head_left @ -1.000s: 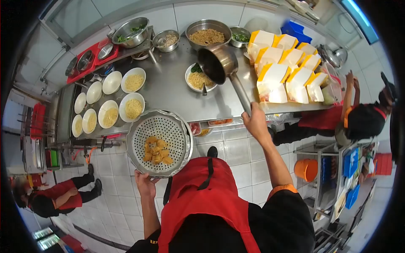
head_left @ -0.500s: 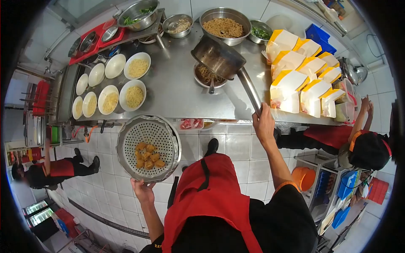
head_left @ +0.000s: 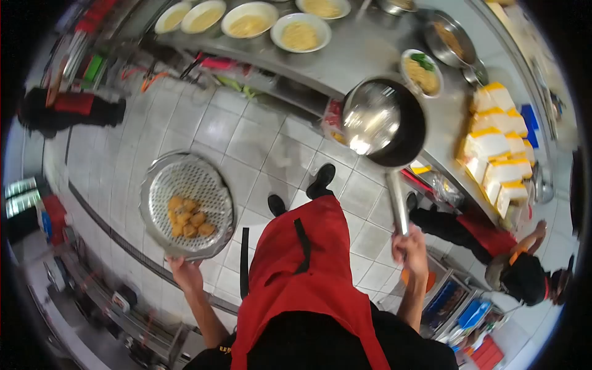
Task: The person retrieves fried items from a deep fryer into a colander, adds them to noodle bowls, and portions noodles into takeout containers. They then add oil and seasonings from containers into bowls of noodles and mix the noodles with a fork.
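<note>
My left hand (head_left: pixel 186 275) is closed on the near rim of a round, perforated metal colander (head_left: pixel 213 185). Several golden-brown fried pieces (head_left: pixel 188 217) lie in it. With fingers wrapped round its long metal handle, my right hand (head_left: pixel 409 246) holds a saucepan (head_left: pixel 414 126). The pan is over the counter's front edge, its mouth turned up towards me. Its inside shows a bright, shiny round area and a dark wall; what it contains, if anything, I cannot tell. Just beyond the pan stands a white bowl (head_left: pixel 422 73) of noodles with green leaves.
More white noodle bowls (head_left: pixel 300 34) line the steel counter (head_left: pixel 361 52). White-and-yellow paper boxes (head_left: pixel 493 148) stand at its right end, near a large metal bowl (head_left: pixel 449 40). One person (head_left: pixel 518 265) is at the right, another (head_left: pixel 74 110) at the far left.
My view has turned away from the counter. The saucepan has come back from over the counter and tipped mouth-up. The colander, still in my left hand, is now farther from the counter.
</note>
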`<action>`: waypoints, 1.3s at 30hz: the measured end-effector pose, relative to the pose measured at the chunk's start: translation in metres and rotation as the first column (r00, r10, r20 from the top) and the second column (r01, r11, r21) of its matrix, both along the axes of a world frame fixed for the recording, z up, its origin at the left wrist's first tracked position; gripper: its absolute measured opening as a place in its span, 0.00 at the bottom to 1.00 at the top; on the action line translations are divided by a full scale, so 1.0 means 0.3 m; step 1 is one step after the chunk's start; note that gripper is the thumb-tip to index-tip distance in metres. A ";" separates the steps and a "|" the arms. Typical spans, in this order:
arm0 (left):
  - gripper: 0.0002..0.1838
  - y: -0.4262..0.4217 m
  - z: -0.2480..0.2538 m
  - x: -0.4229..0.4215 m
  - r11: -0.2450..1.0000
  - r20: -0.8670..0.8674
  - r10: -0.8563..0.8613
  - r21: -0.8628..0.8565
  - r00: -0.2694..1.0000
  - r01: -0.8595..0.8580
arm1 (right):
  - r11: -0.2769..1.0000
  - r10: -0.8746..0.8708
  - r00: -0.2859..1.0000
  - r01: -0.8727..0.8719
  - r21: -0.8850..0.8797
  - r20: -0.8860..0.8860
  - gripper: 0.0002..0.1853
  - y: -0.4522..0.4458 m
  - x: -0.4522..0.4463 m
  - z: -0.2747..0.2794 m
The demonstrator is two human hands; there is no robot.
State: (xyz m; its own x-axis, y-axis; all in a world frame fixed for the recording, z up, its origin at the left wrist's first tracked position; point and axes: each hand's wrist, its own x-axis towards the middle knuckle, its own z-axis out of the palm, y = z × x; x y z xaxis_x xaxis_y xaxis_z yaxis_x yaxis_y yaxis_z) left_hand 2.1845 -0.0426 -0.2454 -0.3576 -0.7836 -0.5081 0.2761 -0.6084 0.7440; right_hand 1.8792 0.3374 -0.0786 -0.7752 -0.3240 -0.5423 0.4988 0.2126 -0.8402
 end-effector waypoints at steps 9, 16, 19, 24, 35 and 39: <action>0.34 0.049 -0.464 0.202 0.973 0.355 0.191 0.057 0.915 -0.225 | 0.990 0.050 0.813 0.037 -0.138 0.580 0.09 -0.466 -0.314 -1.545; 0.32 0.141 -0.967 -0.201 0.956 0.126 0.203 0.189 0.971 -0.225 | 0.961 -0.105 0.909 0.198 -0.196 0.402 0.10 -0.739 -0.898 -2.242; 0.34 0.167 -1.042 -0.401 0.957 0.061 0.172 0.227 0.983 -0.182 | 0.971 -0.189 0.941 0.221 -0.087 0.280 0.22 -0.832 -1.028 -2.344; 0.33 0.194 -0.985 -0.583 0.966 0.000 0.114 0.232 0.993 -0.111 | 0.388 0.663 0.504 0.402 0.829 -0.554 0.29 -0.786 -0.955 -2.017; 0.27 0.181 -0.891 -0.662 0.975 0.075 -0.015 0.223 0.997 -0.002 | 0.798 0.213 0.410 0.451 0.400 -0.887 0.19 -0.730 -1.075 -2.029; 0.27 0.178 -0.841 -0.656 0.982 0.104 -0.056 0.184 0.993 0.037 | 0.747 0.405 0.306 0.433 0.505 -0.862 0.21 -0.681 -0.987 -2.010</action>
